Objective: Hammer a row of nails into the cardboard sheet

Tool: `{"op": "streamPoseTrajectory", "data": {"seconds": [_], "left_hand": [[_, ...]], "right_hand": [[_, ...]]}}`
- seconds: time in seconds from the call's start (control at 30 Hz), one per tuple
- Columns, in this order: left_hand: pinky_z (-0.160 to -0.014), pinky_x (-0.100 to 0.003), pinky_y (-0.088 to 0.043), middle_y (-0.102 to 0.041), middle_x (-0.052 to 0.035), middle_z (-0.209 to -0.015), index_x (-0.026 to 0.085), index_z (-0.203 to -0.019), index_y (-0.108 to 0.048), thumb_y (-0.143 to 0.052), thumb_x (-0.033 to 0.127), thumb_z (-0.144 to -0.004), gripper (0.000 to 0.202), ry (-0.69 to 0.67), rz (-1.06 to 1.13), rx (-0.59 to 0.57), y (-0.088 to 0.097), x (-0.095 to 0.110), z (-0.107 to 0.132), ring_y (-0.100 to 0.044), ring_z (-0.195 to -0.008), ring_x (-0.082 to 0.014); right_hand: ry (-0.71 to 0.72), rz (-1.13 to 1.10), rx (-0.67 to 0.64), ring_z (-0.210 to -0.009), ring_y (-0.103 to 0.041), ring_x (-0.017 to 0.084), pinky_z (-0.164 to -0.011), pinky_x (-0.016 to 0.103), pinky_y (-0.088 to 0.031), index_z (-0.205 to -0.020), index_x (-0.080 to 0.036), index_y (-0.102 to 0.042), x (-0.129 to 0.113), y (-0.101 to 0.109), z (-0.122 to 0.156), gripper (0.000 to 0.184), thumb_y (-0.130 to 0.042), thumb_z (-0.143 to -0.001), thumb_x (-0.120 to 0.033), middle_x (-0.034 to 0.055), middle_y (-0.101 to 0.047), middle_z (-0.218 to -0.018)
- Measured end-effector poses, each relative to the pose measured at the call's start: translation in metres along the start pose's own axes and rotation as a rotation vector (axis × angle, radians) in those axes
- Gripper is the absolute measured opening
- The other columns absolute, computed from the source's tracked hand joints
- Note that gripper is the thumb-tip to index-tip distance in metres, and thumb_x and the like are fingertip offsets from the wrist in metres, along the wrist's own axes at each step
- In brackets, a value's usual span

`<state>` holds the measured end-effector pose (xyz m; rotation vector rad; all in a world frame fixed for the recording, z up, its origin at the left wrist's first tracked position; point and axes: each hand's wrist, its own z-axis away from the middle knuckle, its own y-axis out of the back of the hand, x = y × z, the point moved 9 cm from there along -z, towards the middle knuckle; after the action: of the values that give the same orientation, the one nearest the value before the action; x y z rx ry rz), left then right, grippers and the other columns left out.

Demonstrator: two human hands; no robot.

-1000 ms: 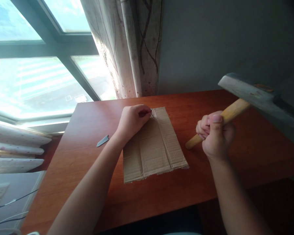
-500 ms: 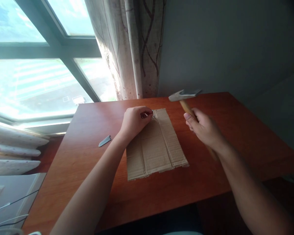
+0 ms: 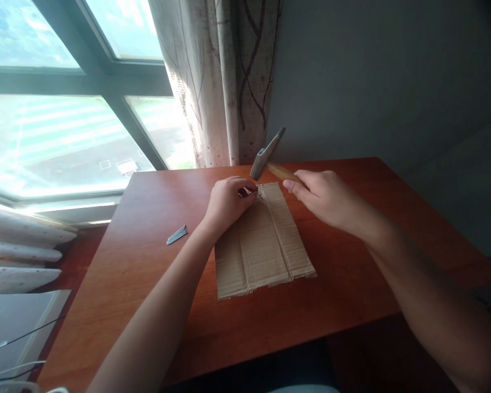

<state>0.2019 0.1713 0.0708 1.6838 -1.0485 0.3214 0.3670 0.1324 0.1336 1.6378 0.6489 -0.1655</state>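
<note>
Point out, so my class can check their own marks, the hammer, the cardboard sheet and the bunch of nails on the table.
Hammer point(image 3: 265, 159): head-camera view, on its metal head.
Cardboard sheet point(image 3: 265, 245): head-camera view, middle of its upper face.
Nails point(image 3: 177, 235): head-camera view, middle of the bunch.

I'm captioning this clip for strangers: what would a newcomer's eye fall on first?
Probably the hammer, gripped in the right hand, its metal head up near the far end of the cardboard, where the left hand also is. Next, perhaps, the bright window at the upper left, then the small bunch of nails on the table, left of the cardboard.
</note>
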Motion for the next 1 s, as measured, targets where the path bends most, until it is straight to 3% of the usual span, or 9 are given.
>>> {"op": "streamPoseTrajectory", "data": {"seconds": [0.13,0.3,0.47,0.63,1.0], "left_hand": [[-0.064,-0.025,-0.050,-0.074,-0.0028,-0.082,0.020,-0.080,-0.075,-0.064,0.021,-0.079,0.011,-0.009,0.006,0.003,0.000,0.002,0.000,-0.065,-0.067,-0.0135],[-0.064,-0.025,-0.050,-0.074,-0.0028,-0.083,0.020,-0.080,-0.075,-0.064,0.022,-0.079,0.011,-0.006,0.002,0.001,0.000,0.001,-0.001,-0.065,-0.068,-0.0136],[-0.064,-0.026,-0.050,-0.075,-0.0028,-0.083,0.020,-0.081,-0.076,-0.066,0.021,-0.078,0.011,0.019,-0.012,0.000,-0.001,-0.001,0.000,-0.066,-0.069,-0.0148],[-0.066,-0.026,-0.051,-0.076,-0.0030,-0.086,0.021,-0.081,-0.076,-0.065,0.022,-0.078,0.011,0.030,0.002,-0.009,-0.002,-0.002,0.000,-0.067,-0.072,-0.0157],[-0.071,-0.031,-0.052,-0.074,-0.0039,-0.093,0.022,-0.086,-0.075,-0.063,0.025,-0.082,0.013,0.064,-0.158,-0.104,-0.005,0.001,-0.001,-0.067,-0.081,-0.0195]], "right_hand": [[-0.051,0.053,-0.079,-0.050,-0.038,0.010,-0.054,0.028,-0.024,-0.064,-0.021,-0.040,-0.004,-0.004,0.001,0.038,-0.051,-0.097,-0.036,-0.0033,-0.044,-0.055],[-0.076,0.071,-0.074,-0.051,-0.037,0.010,-0.055,0.028,-0.024,-0.065,-0.021,-0.039,-0.008,0.003,0.005,0.039,-0.048,-0.099,-0.038,-0.0036,-0.044,-0.056],[-0.118,0.086,-0.127,-0.052,-0.037,0.010,-0.055,0.028,-0.024,-0.065,-0.021,-0.040,-0.002,-0.006,0.009,0.039,-0.048,-0.098,-0.039,-0.0033,-0.043,-0.057],[-0.098,0.077,-0.083,-0.052,-0.037,0.010,-0.056,0.029,-0.023,-0.064,-0.021,-0.038,-0.005,-0.002,0.009,0.039,-0.048,-0.099,-0.037,-0.0034,-0.043,-0.057],[-0.121,0.095,-0.124,-0.051,-0.039,0.011,-0.055,0.028,-0.025,-0.065,-0.021,-0.041,0.004,-0.012,0.011,0.039,-0.047,-0.099,-0.039,-0.0024,-0.048,-0.058]]}}
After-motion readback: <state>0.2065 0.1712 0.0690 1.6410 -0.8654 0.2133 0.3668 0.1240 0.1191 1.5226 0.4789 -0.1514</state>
